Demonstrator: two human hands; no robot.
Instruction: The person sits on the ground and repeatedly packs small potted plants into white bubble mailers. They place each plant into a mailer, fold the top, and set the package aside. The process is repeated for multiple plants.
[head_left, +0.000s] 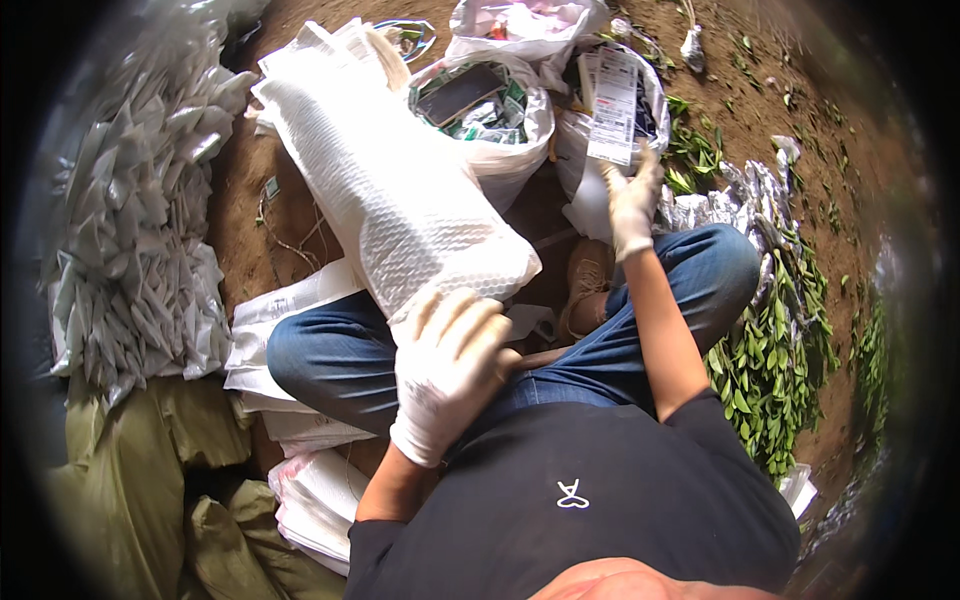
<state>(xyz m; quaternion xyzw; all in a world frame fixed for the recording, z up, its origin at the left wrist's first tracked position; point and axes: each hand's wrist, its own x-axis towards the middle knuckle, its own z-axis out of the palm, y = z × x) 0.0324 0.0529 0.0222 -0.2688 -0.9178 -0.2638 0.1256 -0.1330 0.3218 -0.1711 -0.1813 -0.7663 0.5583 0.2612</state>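
Note:
My left hand (450, 367), in a white glove, rests with bent fingers at the near end of a white bubble-wrap package (420, 202), which lies slanting away over my knee. How firmly its fingers close on the wrap cannot be told. Further off on the right, my gloved right hand (636, 196) has its thumb and fingers at the lower edge of a printed label sheet (615, 105). That sheet lies against the opening of a white sack (658, 97). Beside it, another white sack (536, 142) holds small green-and-white packets and a dark phone-like slab (461, 94).
A large pile of grey-white plastic packets (142, 225) lies left. Leafy green seedlings (776, 360), some wrapped in silver foil, lie right. Olive cloth (135, 480) and stacked white bags (319, 502) are at the lower left. A third white sack (525, 22) stands at the top.

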